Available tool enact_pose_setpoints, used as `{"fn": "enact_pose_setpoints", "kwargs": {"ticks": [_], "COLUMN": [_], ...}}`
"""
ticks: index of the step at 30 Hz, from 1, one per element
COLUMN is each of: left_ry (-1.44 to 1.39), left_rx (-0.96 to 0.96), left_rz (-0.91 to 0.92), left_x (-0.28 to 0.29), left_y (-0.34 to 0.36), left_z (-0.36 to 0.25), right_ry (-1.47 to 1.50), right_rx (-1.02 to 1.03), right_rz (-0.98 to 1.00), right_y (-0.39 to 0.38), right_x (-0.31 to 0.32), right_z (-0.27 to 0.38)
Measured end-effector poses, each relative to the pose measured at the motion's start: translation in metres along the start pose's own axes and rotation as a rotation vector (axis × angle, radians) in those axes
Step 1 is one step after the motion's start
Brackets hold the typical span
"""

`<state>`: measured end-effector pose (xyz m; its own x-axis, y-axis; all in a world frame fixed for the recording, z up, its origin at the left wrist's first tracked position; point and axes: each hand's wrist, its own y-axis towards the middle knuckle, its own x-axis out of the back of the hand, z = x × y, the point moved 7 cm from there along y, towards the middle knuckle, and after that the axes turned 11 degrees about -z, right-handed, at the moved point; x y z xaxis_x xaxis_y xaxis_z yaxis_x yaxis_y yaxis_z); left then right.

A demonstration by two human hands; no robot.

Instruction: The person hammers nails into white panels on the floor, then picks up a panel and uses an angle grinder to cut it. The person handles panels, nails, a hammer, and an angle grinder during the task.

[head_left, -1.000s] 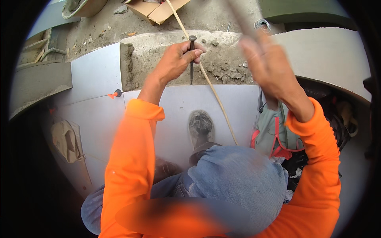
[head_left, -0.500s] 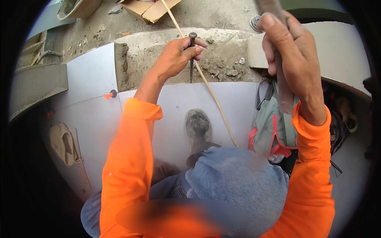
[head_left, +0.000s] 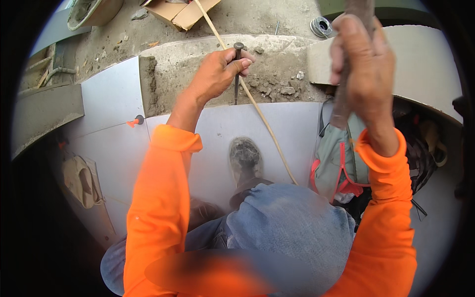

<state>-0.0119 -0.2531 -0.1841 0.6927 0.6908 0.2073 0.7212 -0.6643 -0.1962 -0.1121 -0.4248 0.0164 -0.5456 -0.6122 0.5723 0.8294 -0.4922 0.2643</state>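
Observation:
My left hand (head_left: 215, 72) is closed round a dark steel spike (head_left: 236, 86) with a round flat head. It stands upright, its lower tip at the near edge of the rubble strip, where a pale tile (head_left: 198, 123) begins. To the right, my right hand (head_left: 366, 81), slightly blurred, grips a long rusty brown bar-like tool (head_left: 340, 111); its upper end runs out of the frame, raised to the right of the spike. A thin wooden stick (head_left: 269, 131) lies diagonally across the rubble and tile, passing just behind my left hand.
Broken mortar (head_left: 287, 90) fills the trench beyond the tile. A grey-green backpack (head_left: 326, 163) lies at right beside a raised slab (head_left: 415, 64). Behind are a cardboard box (head_left: 183, 15), bucket (head_left: 94, 12) and wire spool (head_left: 320, 27). An orange clip (head_left: 133, 122) and cloth bag (head_left: 79, 180) are left.
My right hand and its tool have moved up and rightward over the last second, shifting only a little in the latter half. My left hand keeps the spike at about the same place.

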Motion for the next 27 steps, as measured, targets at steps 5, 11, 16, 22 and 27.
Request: {"fn": "enact_pose_setpoints", "kwargs": {"ticks": [5,11,16,22,27], "left_ry": [0.036,0.005,0.152,0.038,0.074], "left_rx": [0.022,-0.011,-0.076,-0.056,-0.022], "left_rz": [0.012,-0.001,0.014,-0.092,-0.062], "left_x": [-0.007,-0.003,-0.003,0.028,0.037], "left_y": [-0.009,-0.01,-0.02,-0.038,-0.038], "left_z": [0.007,0.013,0.014,0.012,0.005], "right_ry": [-0.406,0.036,-0.339,-0.124,-0.06], "right_rx": [-0.126,-0.084,-0.035,-0.278,-0.352], "right_rz": [0.66,0.123,0.544,0.4,0.406], "right_y": [-0.03,-0.018,-0.043,-0.055,-0.045], "right_x": [-0.036,0.0,-0.032,-0.022,-0.03], "right_z": [-0.031,-0.005,-0.036,-0.039,-0.023]}}
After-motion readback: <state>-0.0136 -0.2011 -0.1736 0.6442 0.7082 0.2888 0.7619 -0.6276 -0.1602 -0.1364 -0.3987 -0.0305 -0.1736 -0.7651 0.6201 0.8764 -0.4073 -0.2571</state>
